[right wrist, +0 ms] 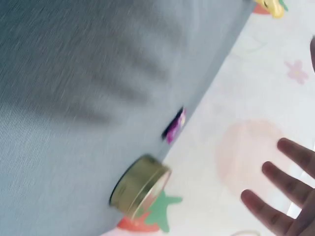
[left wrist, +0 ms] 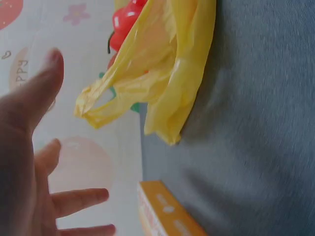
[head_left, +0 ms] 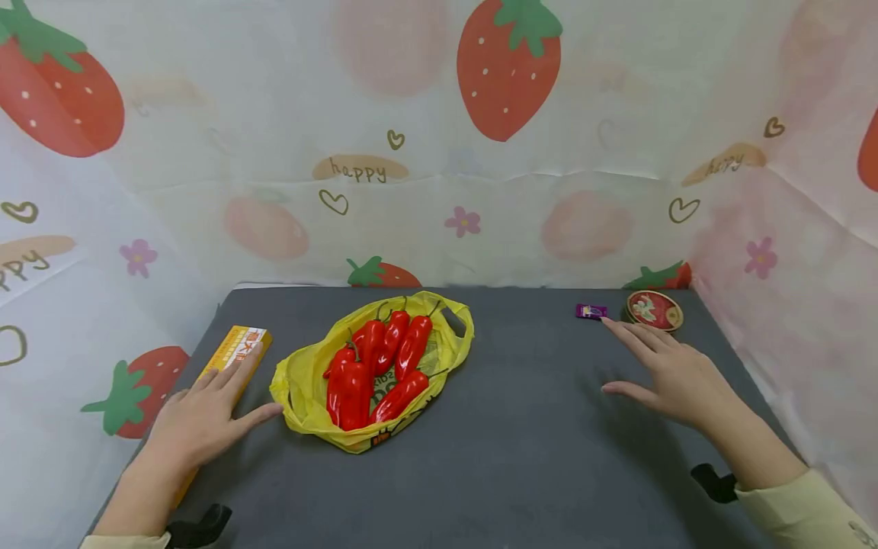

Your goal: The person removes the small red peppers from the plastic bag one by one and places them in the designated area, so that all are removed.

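A yellow plastic bag [head_left: 302, 381] lies open on the grey table, with several glossy red chili peppers [head_left: 353, 389] in it. My left hand [head_left: 206, 419] hovers over a long yellow-orange box [head_left: 236, 343] left of the bag, fingers spread and thumb toward the bag; in the left wrist view nothing is in its grasp. On the right, my right hand [head_left: 675, 377] is raised above the table with straight fingers and holds nothing. Beyond its fingertips lie a small purple wrapped packet [head_left: 591, 311] and a round tin [right wrist: 140, 186] with a red lid.
The dark grey table [head_left: 514, 427] meets a white cloth backdrop [head_left: 501, 229] printed with strawberries, hearts and flowers at the back and both sides. Black straps [head_left: 199, 526] are worn at both wrists, by the pale sleeves.
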The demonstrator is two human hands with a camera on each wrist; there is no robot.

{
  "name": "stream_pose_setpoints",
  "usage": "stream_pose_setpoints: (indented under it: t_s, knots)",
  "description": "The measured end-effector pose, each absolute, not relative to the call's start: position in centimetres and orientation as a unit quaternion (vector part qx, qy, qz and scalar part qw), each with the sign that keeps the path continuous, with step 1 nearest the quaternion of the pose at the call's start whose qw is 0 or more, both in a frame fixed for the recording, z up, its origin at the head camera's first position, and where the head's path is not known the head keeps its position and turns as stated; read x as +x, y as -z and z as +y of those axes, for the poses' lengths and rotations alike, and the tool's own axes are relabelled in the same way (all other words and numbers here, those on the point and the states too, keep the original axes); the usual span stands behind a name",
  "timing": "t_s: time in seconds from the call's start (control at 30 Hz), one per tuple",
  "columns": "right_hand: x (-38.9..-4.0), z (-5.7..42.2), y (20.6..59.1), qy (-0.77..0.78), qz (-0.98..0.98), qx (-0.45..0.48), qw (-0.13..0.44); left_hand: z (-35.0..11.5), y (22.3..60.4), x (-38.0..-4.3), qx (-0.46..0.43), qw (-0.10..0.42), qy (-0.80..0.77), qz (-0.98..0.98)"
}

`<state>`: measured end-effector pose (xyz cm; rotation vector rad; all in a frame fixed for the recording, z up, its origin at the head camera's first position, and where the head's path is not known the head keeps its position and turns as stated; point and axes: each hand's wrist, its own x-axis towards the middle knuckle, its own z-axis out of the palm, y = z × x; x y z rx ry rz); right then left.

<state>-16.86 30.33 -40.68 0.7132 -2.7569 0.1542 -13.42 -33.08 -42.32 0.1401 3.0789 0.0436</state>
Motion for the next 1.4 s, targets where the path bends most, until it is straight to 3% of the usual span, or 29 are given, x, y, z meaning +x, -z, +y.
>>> stream_pose_setpoints:
  t_s: [0.2,0.4,0.83,1.13,1.4]
  knots:
    - [-17.7,28.0,41.4,-0.093,-0.938,0.275,0.189,-32.0,42.7,-13.9,0.025,0.024,-0.019,0.999]
    - [-18.6,25.8,42.1,-0.133,-0.932,0.278,0.192,-30.5,43.1,-14.2,0.009,0.018,-0.085,0.996]
    - [-19.6,20.5,43.0,-0.197,-0.931,0.271,0.146,-28.5,44.0,-14.9,-0.033,-0.043,-0.215,0.975]
    - [-20.8,16.5,43.0,-0.261,-0.922,0.271,0.089,-28.7,43.8,-14.8,-0.068,-0.031,-0.421,0.904]
    - [-22.0,13.2,43.4,-0.326,-0.893,0.303,0.064,-28.7,44.2,-15.0,-0.064,-0.048,-0.478,0.875]
